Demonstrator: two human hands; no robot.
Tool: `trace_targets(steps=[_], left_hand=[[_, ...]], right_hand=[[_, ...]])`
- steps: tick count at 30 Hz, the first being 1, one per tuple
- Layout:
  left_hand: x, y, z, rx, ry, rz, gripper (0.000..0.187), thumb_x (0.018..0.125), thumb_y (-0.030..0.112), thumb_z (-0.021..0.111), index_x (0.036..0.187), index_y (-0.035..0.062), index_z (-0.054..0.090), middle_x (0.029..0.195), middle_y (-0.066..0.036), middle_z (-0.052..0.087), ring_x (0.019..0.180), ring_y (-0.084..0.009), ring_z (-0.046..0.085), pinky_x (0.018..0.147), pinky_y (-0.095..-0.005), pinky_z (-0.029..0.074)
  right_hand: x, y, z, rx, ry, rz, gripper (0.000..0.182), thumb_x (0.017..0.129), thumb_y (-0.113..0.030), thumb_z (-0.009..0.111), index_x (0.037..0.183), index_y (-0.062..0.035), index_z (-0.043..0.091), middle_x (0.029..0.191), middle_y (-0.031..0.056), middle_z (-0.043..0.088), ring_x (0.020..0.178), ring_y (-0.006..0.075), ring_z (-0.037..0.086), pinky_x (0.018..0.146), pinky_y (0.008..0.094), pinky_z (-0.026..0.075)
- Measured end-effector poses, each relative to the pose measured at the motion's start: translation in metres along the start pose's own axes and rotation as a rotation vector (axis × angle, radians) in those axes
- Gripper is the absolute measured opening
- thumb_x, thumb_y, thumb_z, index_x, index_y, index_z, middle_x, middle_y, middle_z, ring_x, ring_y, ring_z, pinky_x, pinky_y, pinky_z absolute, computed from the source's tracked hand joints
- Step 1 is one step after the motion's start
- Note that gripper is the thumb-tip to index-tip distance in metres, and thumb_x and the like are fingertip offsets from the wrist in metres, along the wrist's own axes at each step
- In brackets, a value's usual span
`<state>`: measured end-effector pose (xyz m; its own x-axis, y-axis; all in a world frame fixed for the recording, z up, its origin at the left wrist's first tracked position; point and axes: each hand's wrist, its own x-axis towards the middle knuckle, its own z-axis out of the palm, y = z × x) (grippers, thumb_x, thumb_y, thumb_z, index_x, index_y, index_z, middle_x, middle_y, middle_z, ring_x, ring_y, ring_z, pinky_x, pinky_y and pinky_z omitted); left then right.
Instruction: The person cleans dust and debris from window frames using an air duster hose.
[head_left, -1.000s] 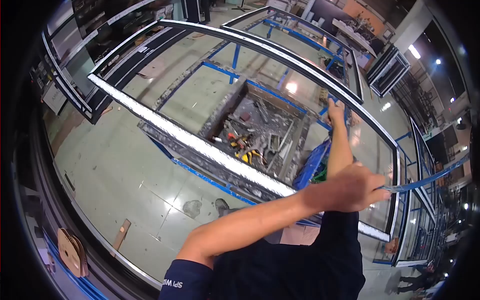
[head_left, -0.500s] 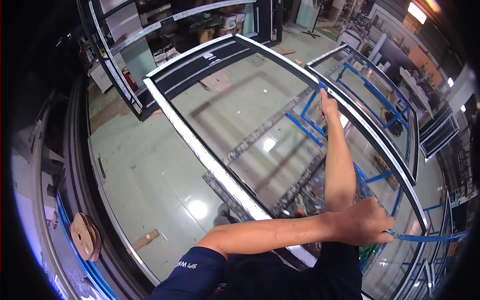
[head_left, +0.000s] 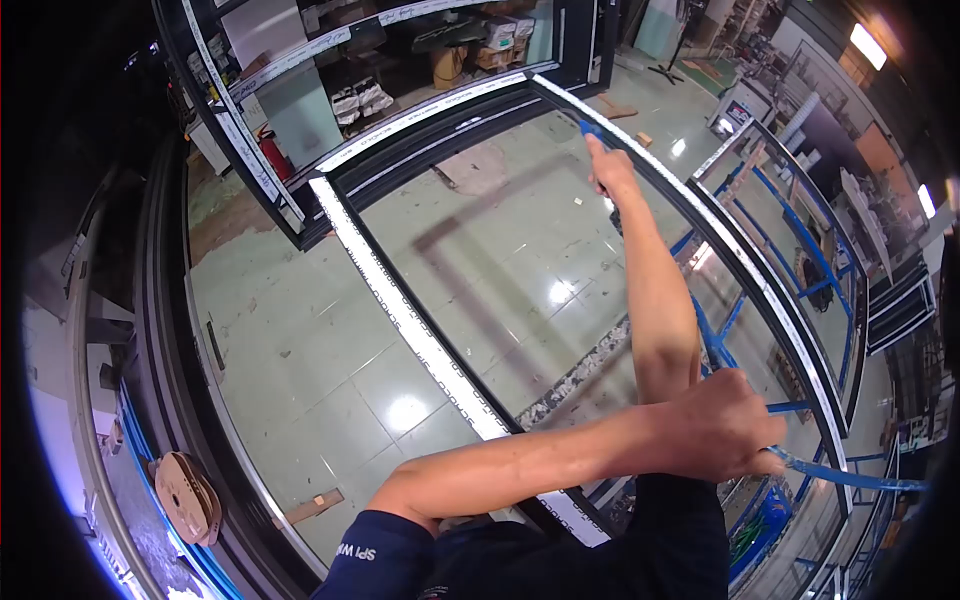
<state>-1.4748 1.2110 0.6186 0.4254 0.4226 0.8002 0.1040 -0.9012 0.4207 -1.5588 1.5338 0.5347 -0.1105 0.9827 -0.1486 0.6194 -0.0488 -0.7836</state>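
My left forearm crosses in front of my right arm. My left hand (head_left: 725, 425) is a closed fist at lower right, wrapped round a blue strip (head_left: 850, 475) that trails off to the right. My right hand (head_left: 612, 170) reaches forward, fingers closed on a small blue piece (head_left: 588, 128) at the inner edge of the far right side of a large dark rectangular frame. White printed tape covers the long sides of this frame (head_left: 400, 320). What the blue piece is, I cannot make out.
Behind stands another dark frame (head_left: 250, 160) before shelves. A smaller taped frame (head_left: 720, 150) rests on blue racks at right. Long dark profiles and a cardboard reel (head_left: 187, 498) lie at left. A wood piece (head_left: 313, 505) is on the tiled floor.
My right hand has moved forward and left along the frame's side, towards its far corner, with the blue piece. My left hand still grips the strip. The view has shifted slightly.
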Motion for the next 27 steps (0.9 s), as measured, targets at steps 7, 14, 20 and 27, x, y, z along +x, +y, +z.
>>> trace_targets(steps=[7,14,20,27], left_hand=[[-0.023,-0.011,-0.027,-0.075,-0.001,-0.02,0.043,0.09,0.044,0.061,0.071,0.0077,0.048,0.057,-0.008,0.052,0.057,-0.0324,0.055,0.061,-0.0427,0.04],[-0.03,0.036,-0.039,-0.031,-0.232,-0.109,0.04,0.089,0.044,0.063,0.077,0.0067,0.056,0.062,-0.007,0.058,0.06,-0.0311,0.059,0.065,-0.041,0.042],[-0.049,0.062,-0.046,-0.044,-0.271,-0.183,0.039,0.087,0.043,0.064,0.079,0.0063,0.056,0.061,-0.007,0.058,0.059,-0.0305,0.06,0.064,-0.0401,0.044],[-0.067,0.057,-0.085,-0.029,-0.233,-0.149,0.039,0.088,0.043,0.063,0.078,0.0061,0.055,0.06,-0.007,0.058,0.057,-0.0295,0.06,0.061,-0.041,0.044]], right_hand=[[0.061,0.03,0.06,-0.286,0.377,-0.226,0.075,0.089,-0.067,0.051,0.062,0.0028,0.061,0.054,0.0122,0.06,0.046,0.0217,0.06,0.046,0.0382,0.046],[-0.078,-0.029,0.102,-0.159,-0.42,-0.348,0.071,0.088,-0.069,0.053,0.063,-0.0018,0.058,0.054,0.0081,0.057,0.043,0.0199,0.055,0.044,0.036,0.044],[-0.156,0.003,0.18,-0.519,-0.822,-0.303,0.067,0.091,-0.064,0.051,0.067,-0.0018,0.057,0.059,0.0091,0.059,0.047,0.0205,0.056,0.048,0.0375,0.045],[-0.159,-0.082,0.192,-0.343,-0.398,-0.349,0.064,0.092,-0.06,0.052,0.089,0.0018,0.07,0.09,0.0217,0.07,0.089,0.0374,0.069,0.08,0.0462,0.051]])
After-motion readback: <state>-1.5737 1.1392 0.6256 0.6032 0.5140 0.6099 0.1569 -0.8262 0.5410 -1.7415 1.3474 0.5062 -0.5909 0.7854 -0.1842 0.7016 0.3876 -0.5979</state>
